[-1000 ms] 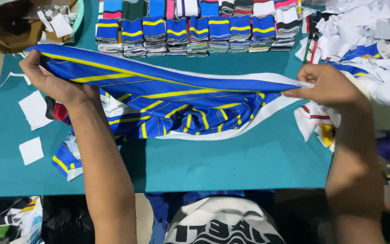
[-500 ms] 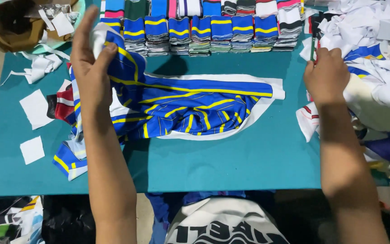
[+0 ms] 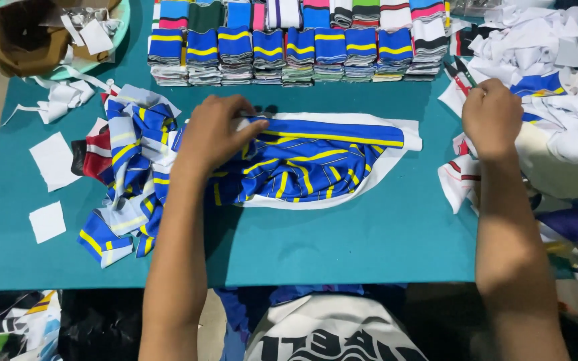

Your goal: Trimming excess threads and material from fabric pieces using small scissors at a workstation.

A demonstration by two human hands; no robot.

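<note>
near edge: teal surface [image 3: 369, 247] has a bare strip along the front, between the two forearms; open room there.
left hand [image 3: 212, 137]: palm down on the left end of the folded blue fabric piece [image 3: 316, 164], fingers [image 3: 249, 127] spread and pressing flat, gripping nothing.
fabric piece: blue with yellow stripes and a white border, lies across mid-surface, long axis left to right, right end free.
right hand [image 3: 493, 113]: at the right side, well apart from the blue piece, knuckles curled; rests on white cloth beside the scissors [image 3: 459, 73]. Cannot tell whether the fingers hold anything.
left clutter: loose heap of blue, yellow and white strips [image 3: 128, 180] just beside the left wrist, touching the folded piece's left end; a red scrap under it; white paper squares [image 3: 51, 160] further left near the surface edge.
right clutter: big pile of white and mixed cloth [image 3: 563, 134] overhangs the right edge, boxes in the right hand.
far row: stacks of folded striped bands [image 3: 282, 53] run along the back, just beyond the folded piece; narrow teal gap between them.
far left corner: round tray with brown cloth and white scraps [image 3: 55, 37].
blocked: left, right and back. Free: front strip and the patch right of the folded piece.
</note>
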